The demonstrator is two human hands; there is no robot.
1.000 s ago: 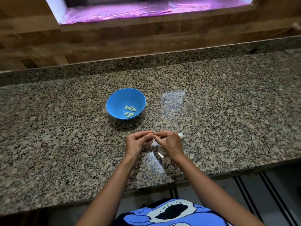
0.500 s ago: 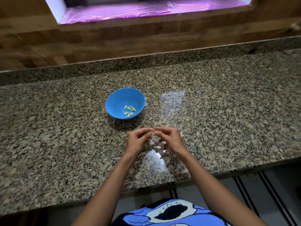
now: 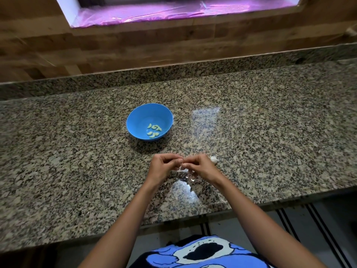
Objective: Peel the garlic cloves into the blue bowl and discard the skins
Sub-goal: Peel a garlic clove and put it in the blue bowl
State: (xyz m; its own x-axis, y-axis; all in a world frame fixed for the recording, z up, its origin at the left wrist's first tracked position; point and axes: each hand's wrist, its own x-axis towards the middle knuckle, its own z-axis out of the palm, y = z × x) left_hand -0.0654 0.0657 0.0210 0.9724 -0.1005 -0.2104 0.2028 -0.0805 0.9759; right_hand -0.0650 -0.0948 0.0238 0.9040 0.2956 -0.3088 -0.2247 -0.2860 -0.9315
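A blue bowl (image 3: 149,120) stands on the granite counter with several pale peeled garlic cloves (image 3: 154,130) in its bottom. Nearer to me, my left hand (image 3: 164,167) and my right hand (image 3: 199,166) meet fingertip to fingertip over the counter and pinch a small garlic clove (image 3: 182,163) between them; the fingers hide most of it. White skin scraps (image 3: 183,169) lie under the hands. A whitish piece of unpeeled garlic (image 3: 214,159) rests on the counter just beyond my right hand.
The granite counter (image 3: 270,132) runs left to right, with a raised granite ledge and a wood-panelled wall behind it. Its front edge is close below my forearms, with striped floor beyond it at the right.
Both hands stay together at the same spot, with the fingers shifting slightly on the clove. The garlic piece behind my right hand shows again.
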